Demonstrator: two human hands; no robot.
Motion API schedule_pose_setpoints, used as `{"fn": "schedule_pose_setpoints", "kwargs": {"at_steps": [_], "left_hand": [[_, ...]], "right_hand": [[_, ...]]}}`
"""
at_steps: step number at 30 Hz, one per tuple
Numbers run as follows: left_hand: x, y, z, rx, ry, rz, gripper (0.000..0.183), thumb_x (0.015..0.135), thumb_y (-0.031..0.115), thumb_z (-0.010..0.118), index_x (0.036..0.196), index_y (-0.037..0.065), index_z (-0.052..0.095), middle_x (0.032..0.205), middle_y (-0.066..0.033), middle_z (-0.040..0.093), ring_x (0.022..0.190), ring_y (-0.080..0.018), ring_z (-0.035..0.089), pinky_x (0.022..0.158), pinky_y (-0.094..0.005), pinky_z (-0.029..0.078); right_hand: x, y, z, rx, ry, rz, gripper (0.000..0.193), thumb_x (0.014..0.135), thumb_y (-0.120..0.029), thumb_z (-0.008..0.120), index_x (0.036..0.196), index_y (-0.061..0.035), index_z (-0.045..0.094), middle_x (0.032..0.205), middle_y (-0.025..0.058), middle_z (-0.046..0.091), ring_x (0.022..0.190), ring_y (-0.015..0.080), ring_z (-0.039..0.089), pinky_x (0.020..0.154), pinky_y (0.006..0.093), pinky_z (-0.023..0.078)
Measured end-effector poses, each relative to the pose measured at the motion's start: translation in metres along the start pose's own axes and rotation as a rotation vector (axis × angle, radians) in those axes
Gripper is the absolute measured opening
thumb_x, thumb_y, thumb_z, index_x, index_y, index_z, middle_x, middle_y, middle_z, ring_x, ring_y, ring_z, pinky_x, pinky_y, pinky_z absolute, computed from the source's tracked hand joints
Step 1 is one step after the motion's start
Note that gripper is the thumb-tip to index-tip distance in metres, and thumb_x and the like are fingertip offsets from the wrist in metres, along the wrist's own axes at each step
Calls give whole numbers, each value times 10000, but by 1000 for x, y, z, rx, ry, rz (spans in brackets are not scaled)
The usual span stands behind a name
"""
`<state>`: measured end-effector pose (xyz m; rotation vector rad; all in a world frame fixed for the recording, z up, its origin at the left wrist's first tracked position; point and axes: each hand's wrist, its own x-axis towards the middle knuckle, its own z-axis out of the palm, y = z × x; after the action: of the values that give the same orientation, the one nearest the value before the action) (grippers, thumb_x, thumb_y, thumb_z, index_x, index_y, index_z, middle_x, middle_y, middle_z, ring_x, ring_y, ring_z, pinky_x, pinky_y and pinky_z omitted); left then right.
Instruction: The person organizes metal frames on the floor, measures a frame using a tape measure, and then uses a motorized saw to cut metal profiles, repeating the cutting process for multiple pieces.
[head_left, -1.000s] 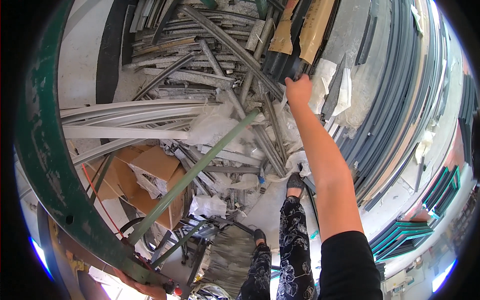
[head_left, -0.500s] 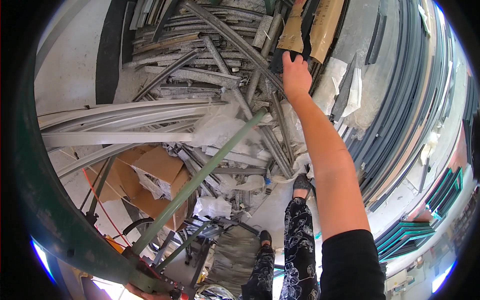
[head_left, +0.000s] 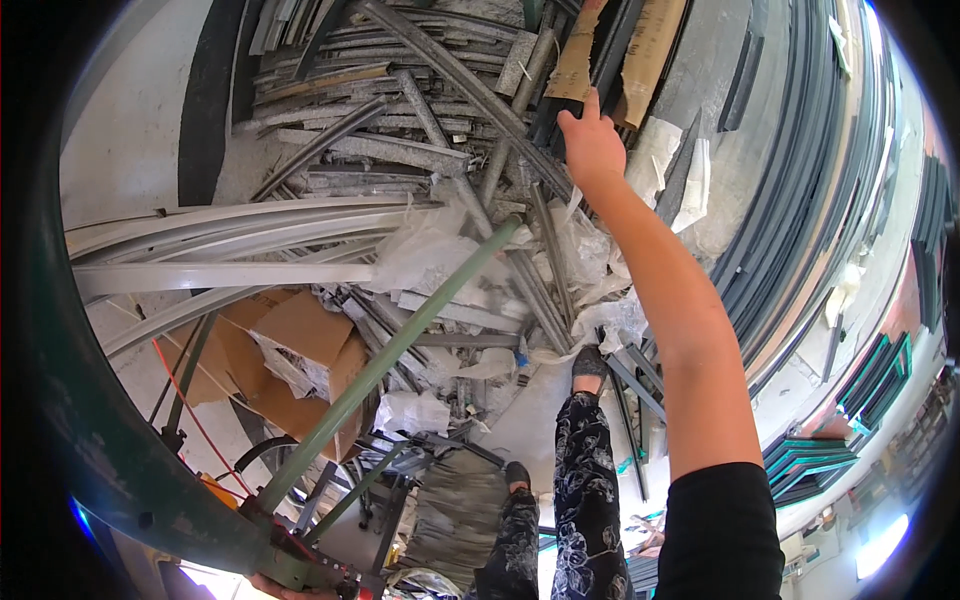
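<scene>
At the top, my right hand [head_left: 594,150] reaches out to a bundle of long dark profiles [head_left: 618,45] partly wrapped in torn brown paper [head_left: 656,52]. Its index finger is stretched along the bundle, the thumb stands apart to the left, and the other fingers are mostly hidden. The hand is at the bundle's near end and grips nothing that I can see. Only a sliver of my left hand [head_left: 285,590] shows at the lower edge, beside the green metal frame [head_left: 215,540]. Its fingers are mostly hidden.
Dusty offcut profiles [head_left: 400,150] lie heaped at the upper left. White strips [head_left: 220,277] and an open cardboard box [head_left: 310,335] are below them. A green bar [head_left: 390,360] slants across the middle. Long dark strips [head_left: 790,200] curve along the right. Plastic film [head_left: 430,250] lies around.
My right hand's index finger has stretched out and its thumb has come away from the bundle's end. The view has shifted slightly, showing more strips beside my foot.
</scene>
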<state>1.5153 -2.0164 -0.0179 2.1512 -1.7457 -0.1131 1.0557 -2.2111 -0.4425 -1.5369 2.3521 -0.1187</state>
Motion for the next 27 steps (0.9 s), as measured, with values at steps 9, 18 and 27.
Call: {"fn": "schedule_pose_setpoints", "kwargs": {"at_steps": [9, 18, 27], "left_hand": [[-5, -1, -10, 3, -6, 9, 649, 966, 450, 230, 1428, -5, 253, 1446, -219, 307, 1279, -371, 394, 950, -486, 429], [-7, 0, -8, 30, -12, 50, 652, 970, 453, 235, 1424, -15, 259, 1448, -220, 305, 1295, -373, 373, 985, -489, 399], [-3, 3, -7, 85, -20, 111, 656, 974, 455, 239, 1420, -25, 266, 1451, -222, 304, 1312, -375, 351, 1019, -492, 369]], "right_hand": [[-53, 85, -54, 25, 113, -178, 306, 726, 28, 582, 1003, -100, 605, 1303, 180, 473, 989, 381, 570, 818, 428, 506], [-43, 106, 30, 394, 118, 335, 311, 772, -219, 620, 968, 22, 644, 949, 235, 644, 905, 415, 610, 807, 452, 488], [-3, 101, 91, 741, 56, 745, 558, 707, -328, 768, 1042, 72, 572, 1035, 257, 634, 988, 388, 614, 846, 415, 476]]}}
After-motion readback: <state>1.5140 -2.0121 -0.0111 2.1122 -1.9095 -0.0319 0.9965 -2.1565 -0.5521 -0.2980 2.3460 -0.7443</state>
